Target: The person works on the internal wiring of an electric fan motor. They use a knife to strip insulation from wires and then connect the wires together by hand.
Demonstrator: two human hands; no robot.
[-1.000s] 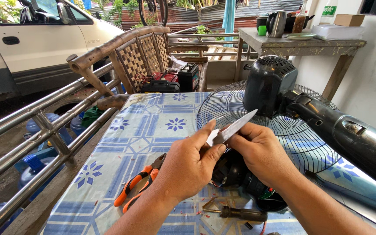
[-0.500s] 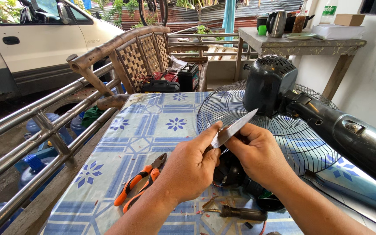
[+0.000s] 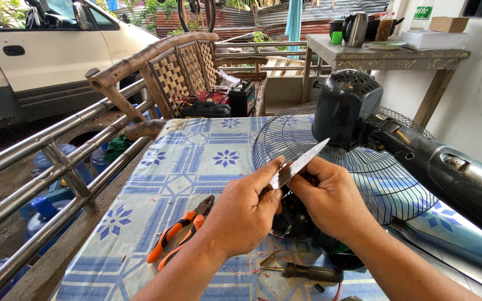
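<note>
**A:** Where's the knife [image 3: 299, 165] right now?

**B:** Just below the middle of the frame, blade slanting up to the right, its tip over the wire fan guard [image 3: 330, 161] lying on the table [image 3: 196, 161]. Both hands are on it: the left hand [image 3: 246, 212] is closed round the lower end with the thumb stretched along the blade, and the right hand [image 3: 330, 200] pinches something small against the edge. What that is, I can't tell; the fingers hide it.

**B:** Under the hands sits a dark fan part [image 3: 291, 220], mostly covered.

**A:** So which step is this?

**B:** I'd judge it's scraping or stripping a small piece, perhaps a wire end, against the blade. That's a guess from the grip.

**A:** And what does the coming move need?

**B:** A short, controlled draw, edge turned away from the right fingertips, which sit very close to it. Light pressure, I'd say.

**A:** What else is around?

**B:** Orange-handled pliers [image 3: 179, 234] lower left of the hands, a dark screwdriver [image 3: 308, 272] near the bottom edge, and the black fan motor housing [image 3: 344, 108] on its stand at upper right.
</note>
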